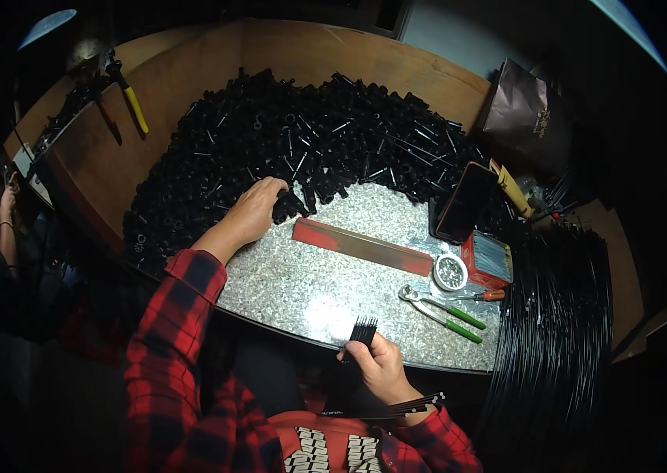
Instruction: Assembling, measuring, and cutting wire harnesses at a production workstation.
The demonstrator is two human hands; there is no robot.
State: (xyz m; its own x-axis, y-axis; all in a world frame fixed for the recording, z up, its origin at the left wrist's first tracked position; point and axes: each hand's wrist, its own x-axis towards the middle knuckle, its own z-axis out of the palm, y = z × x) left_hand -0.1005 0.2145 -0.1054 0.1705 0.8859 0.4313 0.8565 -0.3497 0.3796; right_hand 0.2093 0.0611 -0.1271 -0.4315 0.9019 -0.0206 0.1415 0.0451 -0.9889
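Observation:
My left hand [248, 213] is at the near edge of a heap of short black tubular parts [333, 134]. Its fingers curl over a black tubular part [289, 206] at the table's surface; the thumb side is partly hidden. Low over the front edge of the speckled table [270, 284], my right hand [384, 370] is closed around a bundle of black cables [362, 329]. Their thin pale tips point upward, and their other ends [420, 406] stick out past my wrist.
A red-brown bar [361, 246] lies mid-table. Right of it are a white cup of small metal bits [450, 272], a red box [487, 260], an orange-handled screwdriver [491, 296], green-handled pincers [444, 314] and a phone [463, 201]. Black cables [554, 307] hang over the right edge.

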